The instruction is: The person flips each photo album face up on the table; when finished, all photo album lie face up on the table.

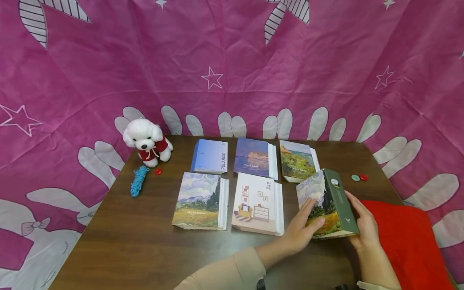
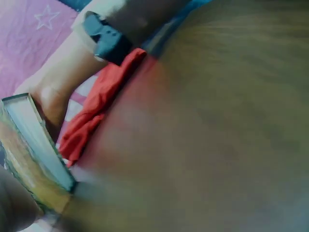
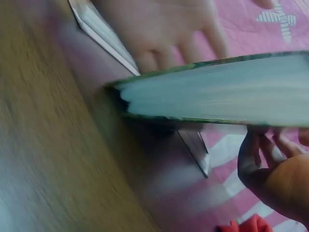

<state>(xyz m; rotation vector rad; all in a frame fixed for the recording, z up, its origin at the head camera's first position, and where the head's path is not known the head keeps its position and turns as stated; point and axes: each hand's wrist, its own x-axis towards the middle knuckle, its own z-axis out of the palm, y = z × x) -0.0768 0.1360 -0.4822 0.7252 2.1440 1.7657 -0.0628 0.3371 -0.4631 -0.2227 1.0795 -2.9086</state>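
Between my two hands, a green-spined photo album (image 1: pixel 338 199) with a painted landscape cover is tilted above the table's right side. My left hand (image 1: pixel 299 225) lies on its front cover, fingers extended. On the spine and back side, my right hand (image 1: pixel 366 227) holds the album with bent fingers. In the right wrist view the album's page block (image 3: pixel 212 96) faces me, with the left hand (image 3: pixel 164 24) beyond the front cover and the right hand (image 3: pixel 280 179) at the back cover. The left wrist view shows the album's page edge (image 2: pixel 38 135) beside the right hand (image 2: pixel 50 104).
Several albums lie in two rows: a blue one (image 1: pixel 210 157), a sea-painting one (image 1: pixel 251 159), a garden one (image 1: pixel 297 161), a landscape one (image 1: pixel 197 199), a white one (image 1: pixel 255 203). A plush dog (image 1: pixel 145 141), blue cord (image 1: pixel 138 181), small discs (image 1: pixel 355 177) and red cloth (image 1: pixel 406 241) lie around them.
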